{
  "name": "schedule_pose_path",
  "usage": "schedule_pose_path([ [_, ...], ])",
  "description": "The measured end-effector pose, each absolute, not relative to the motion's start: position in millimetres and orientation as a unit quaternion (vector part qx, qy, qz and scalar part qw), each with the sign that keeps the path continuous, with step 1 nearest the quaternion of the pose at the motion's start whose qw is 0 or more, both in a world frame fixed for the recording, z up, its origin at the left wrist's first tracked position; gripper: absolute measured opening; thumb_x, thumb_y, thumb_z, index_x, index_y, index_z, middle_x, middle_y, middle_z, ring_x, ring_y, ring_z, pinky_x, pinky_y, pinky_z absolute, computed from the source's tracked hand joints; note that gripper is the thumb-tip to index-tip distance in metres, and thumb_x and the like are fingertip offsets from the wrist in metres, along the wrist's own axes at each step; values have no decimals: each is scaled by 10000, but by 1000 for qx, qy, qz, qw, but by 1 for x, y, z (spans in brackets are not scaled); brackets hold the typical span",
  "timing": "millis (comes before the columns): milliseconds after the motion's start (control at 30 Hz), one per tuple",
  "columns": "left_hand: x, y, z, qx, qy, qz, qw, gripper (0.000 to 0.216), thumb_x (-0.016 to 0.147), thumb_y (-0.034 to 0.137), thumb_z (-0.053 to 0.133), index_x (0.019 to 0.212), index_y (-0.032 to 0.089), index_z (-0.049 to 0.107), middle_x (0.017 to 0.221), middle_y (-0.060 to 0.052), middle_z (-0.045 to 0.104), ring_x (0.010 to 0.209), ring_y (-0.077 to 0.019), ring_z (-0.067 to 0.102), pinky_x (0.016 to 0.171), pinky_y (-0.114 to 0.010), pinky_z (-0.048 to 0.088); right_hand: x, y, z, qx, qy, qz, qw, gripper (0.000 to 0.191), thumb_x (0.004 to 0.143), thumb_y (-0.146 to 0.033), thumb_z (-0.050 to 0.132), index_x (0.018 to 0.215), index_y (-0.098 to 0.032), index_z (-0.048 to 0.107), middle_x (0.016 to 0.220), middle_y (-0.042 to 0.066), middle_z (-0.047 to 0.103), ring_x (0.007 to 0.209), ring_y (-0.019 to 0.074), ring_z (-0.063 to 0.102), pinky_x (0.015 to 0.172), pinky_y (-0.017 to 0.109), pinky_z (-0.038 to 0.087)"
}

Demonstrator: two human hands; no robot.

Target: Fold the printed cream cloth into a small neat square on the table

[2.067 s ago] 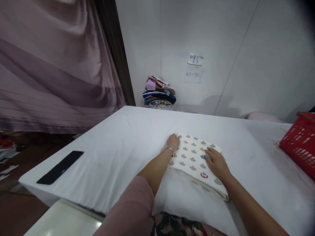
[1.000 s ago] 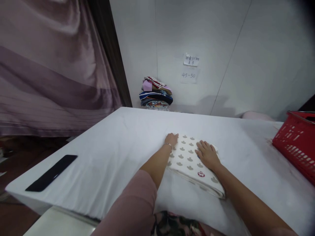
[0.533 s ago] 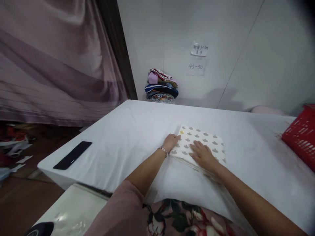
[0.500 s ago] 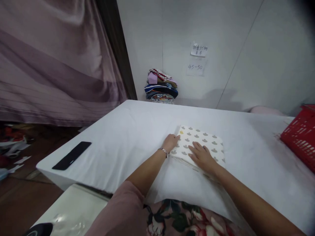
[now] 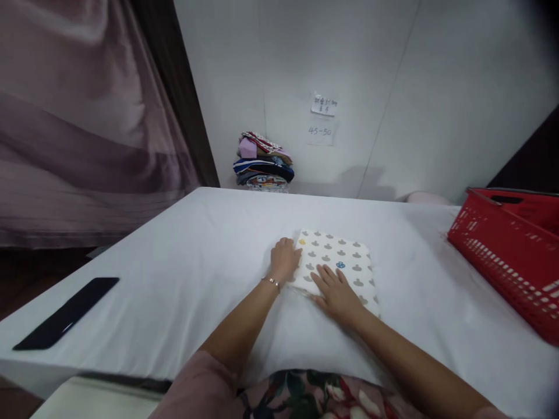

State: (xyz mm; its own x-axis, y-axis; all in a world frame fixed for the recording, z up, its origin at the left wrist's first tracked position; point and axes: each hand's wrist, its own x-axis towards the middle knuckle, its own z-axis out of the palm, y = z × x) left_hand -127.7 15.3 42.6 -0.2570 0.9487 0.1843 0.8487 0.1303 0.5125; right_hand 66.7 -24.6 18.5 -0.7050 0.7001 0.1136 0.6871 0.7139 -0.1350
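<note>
A folded white cloth (image 5: 358, 269) with grey printed shapes, one yellow and one blue, lies flat on the white-covered table (image 5: 196, 250). My left hand (image 5: 285, 259) rests at its left edge, fingers apart, the thumb side touching the cloth. Flat across the cloth's near left part lies my right hand (image 5: 338, 293), fingers spread and pointing away from me. The cloth's near right corner is partly covered by my right hand and forearm.
A red plastic basket (image 5: 502, 244) stands at the table's right. On the left lies a flat black object (image 5: 67, 311). Behind the far edge is a stack of folded fabrics (image 5: 264, 166) against the wall, below taped paper signs (image 5: 321, 132). A mauve curtain (image 5: 78, 128) hangs at left.
The view has turned to the right, showing more of the basket. My right hand has slid toward the cloth's near left edge, uncovering the blue print. My left hand stays by the left edge.
</note>
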Motion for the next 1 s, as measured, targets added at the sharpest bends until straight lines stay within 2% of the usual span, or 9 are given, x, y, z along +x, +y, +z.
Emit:
schedule_pose_path([
  [67, -115, 2, 47, 675, 683, 275, 52, 320, 874, 331, 497, 1158, 198, 558, 1297, -109, 531, 1219, -239, 450, 1043, -370, 304, 66, -24, 20, -373, -923, 45, 80, 567, 905, -466, 398, 1415, -219, 375, 1505, 95, 266, 1377, 315, 249, 1086, 562, 218],
  [200, -99, -23, 32, 772, 584, 238, 80, 356, 919, 367, 413, 1215, 220, 547, 1403, -74, 457, 1333, -224, 337, 1126, -418, 177, 66, -28, 27, -382, -920, 55, 64, 580, 884, -439, 432, 1413, -204, 385, 1497, 79, 289, 1381, 303, 241, 1101, 538, 213],
  [367, -103, -29, 13, 787, 573, 211, 89, 463, 933, 477, 354, 1286, 222, 510, 1464, -70, 379, 1376, -235, 275, 1139, -440, 151, 78, -40, 37, -371, -922, 85, 64, 610, 856, -364, 481, 1438, -233, 354, 1499, 43, 276, 1390, 262, 228, 1138, 449, 202],
  [500, -118, -34, 19, 800, 551, 209, 114, 497, 917, 514, 380, 1304, 225, 498, 1468, -65, 375, 1383, -224, 263, 1141, -422, 162, 110, -43, 37, -394, -909, 115, 70, 573, 876, -407, 447, 1416, -225, 395, 1483, 67, 322, 1373, 274, 274, 1124, 517, 216],
  [567, -127, -44, 20, 804, 544, 209, 120, 524, 882, 527, 455, 1333, 260, 469, 1467, -48, 378, 1395, -220, 233, 1150, -425, 133, 132, -42, 30, -434, -887, 115, 107, 546, 894, -471, 405, 1378, -225, 457, 1472, 72, 352, 1372, 281, 273, 1124, 523, 221],
  [667, -139, -61, 18, 806, 545, 187, 131, 567, 847, 443, 551, 1383, 341, 396, 1494, -9, 330, 1412, -212, 187, 1155, -426, 123, 163, -40, 14, -526, -816, 145, 190, 564, 888, -528, 375, 1350, -229, 497, 1490, 66, 322, 1371, 265, 274, 1118, 441, 293],
  [767, -145, -66, 13, 814, 542, 170, 123, 542, 879, 287, 508, 1394, 377, 364, 1503, 17, 308, 1415, -176, 179, 1143, -397, 185, 177, -39, -7, -577, -762, 188, 226, 569, 873, -555, 380, 1379, -306, 453, 1506, 15, 286, 1361, 257, 282, 1101, 419, 333],
  [900, -162, -45, 17, 822, 545, 152, 70, 501, 872, 199, 508, 1341, 361, 439, 1487, 6, 343, 1415, -185, 178, 1146, -434, 153, 165, -54, -27, -565, -770, 176, 239, 574, 854, -535, 424, 1413, -434, 341, 1514, -66, 230, 1362, 268, 241, 1097, 465, 334],
  [1000, -182, -26, 26, 771, 613, 167, 53, 433, 866, 161, 489, 1272, 307, 526, 1468, -33, 376, 1404, -229, 213, 1140, -469, 154, 154, -73, -27, -507, -808, 187, 236, 532, 829, -490, 497, 1351, -508, 400, 1481, -104, 297, 1338, 273, 298, 1066, 461, 394],
])
